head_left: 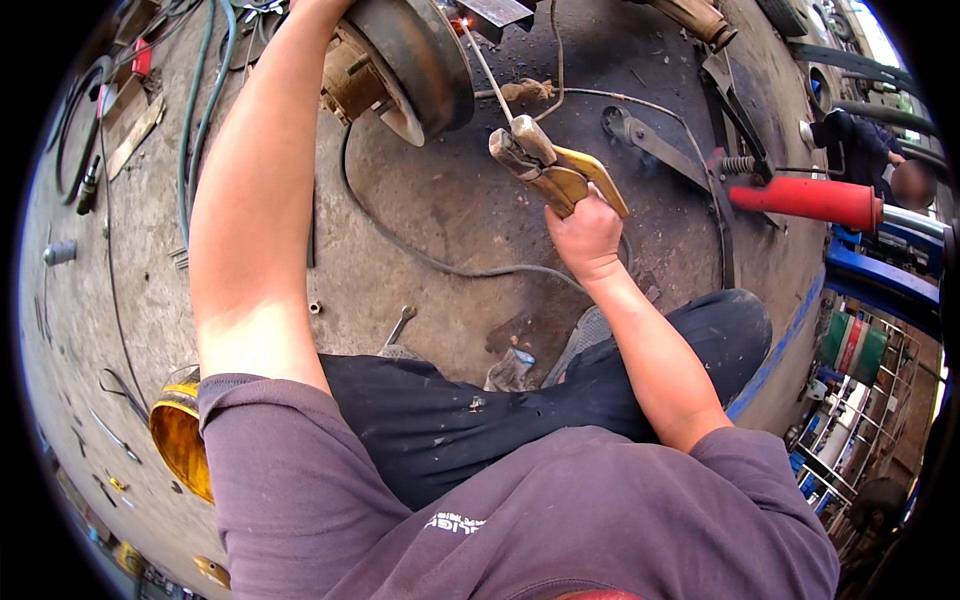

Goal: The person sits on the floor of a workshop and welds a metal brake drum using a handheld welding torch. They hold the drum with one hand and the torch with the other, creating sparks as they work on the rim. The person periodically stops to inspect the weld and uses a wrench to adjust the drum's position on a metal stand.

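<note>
My right hand (588, 232) is closed round the yellow handles of a welding electrode holder (565, 180). Its worn jaws grip a thin pale welding rod (487, 72), which points up and away from me. At the rod's far end a small orange glow shows beside a dark metal piece (496, 14). Just left of the rod, a rusty drum with a hub (425, 65) rests on its side. My left forearm (255, 200) stretches past the drum's left side to the top edge, where the hand is cut off from view.
A dark cable (430, 262) curves over the floor to the holder. A wrench (399, 325) and a nut (315, 307) lie before my legs. To the right are a red jack handle (805, 198) and another person (850, 140). A yellow bucket (180, 440) stands by my left side.
</note>
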Available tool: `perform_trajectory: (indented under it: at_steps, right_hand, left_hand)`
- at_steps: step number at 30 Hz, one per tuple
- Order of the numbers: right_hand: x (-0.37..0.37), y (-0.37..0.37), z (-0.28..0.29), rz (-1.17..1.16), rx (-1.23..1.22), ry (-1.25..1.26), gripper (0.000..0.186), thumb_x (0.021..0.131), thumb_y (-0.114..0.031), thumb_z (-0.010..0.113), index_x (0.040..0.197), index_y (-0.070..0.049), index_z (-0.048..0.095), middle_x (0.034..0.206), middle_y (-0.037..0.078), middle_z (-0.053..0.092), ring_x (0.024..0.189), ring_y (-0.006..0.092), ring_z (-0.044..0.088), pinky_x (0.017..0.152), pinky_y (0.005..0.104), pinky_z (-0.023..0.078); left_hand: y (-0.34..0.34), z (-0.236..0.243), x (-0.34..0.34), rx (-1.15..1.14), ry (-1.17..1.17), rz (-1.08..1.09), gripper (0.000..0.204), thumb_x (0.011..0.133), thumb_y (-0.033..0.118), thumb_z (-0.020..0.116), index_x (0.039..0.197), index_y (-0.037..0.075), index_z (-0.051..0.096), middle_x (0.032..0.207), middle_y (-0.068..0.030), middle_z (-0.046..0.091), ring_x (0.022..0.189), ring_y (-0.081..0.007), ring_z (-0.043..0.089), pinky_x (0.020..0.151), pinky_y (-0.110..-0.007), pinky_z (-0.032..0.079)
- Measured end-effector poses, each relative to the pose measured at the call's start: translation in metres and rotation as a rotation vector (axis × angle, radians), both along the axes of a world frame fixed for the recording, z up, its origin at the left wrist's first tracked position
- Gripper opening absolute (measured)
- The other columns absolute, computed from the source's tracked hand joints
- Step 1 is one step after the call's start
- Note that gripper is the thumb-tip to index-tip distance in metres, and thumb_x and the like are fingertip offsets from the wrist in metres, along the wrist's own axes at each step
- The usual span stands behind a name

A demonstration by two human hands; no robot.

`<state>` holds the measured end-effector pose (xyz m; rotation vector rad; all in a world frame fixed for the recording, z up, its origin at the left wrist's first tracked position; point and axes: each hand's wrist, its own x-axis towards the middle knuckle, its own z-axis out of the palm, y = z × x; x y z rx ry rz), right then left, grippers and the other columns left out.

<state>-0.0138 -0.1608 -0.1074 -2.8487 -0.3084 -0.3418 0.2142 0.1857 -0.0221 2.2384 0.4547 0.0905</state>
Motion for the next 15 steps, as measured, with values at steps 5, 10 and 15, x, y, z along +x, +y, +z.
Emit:
perform_trajectory:
  at_steps: [5, 10, 15]
  right_hand:
    - [0.003, 0.003, 0.003, 0.01, -0.005, -0.012, 0.033, 0.07, -0.022, 0.085, 0.088, -0.003, 0.066, 0.078, 0.018, 0.067, 0.074, 0.0388, 0.068, 0.068, 0.0442, 0.055]
    - [0.005, 0.001, 0.0, -0.034, -0.04, 0.008, 0.038, 0.069, -0.022, 0.087, 0.092, -0.002, 0.065, 0.08, 0.019, 0.067, 0.075, 0.0393, 0.069, 0.069, 0.0444, 0.056]
    - [0.004, 0.002, -0.004, -0.037, -0.099, 0.106, 0.049, 0.067, -0.025, 0.089, 0.101, 0.0, 0.063, 0.088, 0.019, 0.069, 0.082, 0.0384, 0.07, 0.075, 0.0446, 0.056]
  left_hand:
    - [0.0, 0.003, -0.002, 0.005, 0.02, 0.002, 0.043, 0.076, 0.042, 0.066, 0.101, 0.008, 0.076, 0.099, -0.0142, 0.076, 0.093, -0.0275, 0.072, 0.085, -0.038, 0.055]
    - [-0.008, 0.008, -0.006, 0.017, -0.052, -0.041, 0.037, 0.078, 0.04, 0.066, 0.094, 0.008, 0.076, 0.091, -0.0127, 0.075, 0.085, -0.0255, 0.072, 0.078, -0.037, 0.055]
    - [0.028, -0.06, 0.022, -0.399, -0.242, -0.168, 0.022, 0.088, 0.025, 0.068, 0.072, 0.01, 0.071, 0.061, 0.0019, 0.062, 0.052, -0.0117, 0.056, 0.049, -0.032, 0.044]
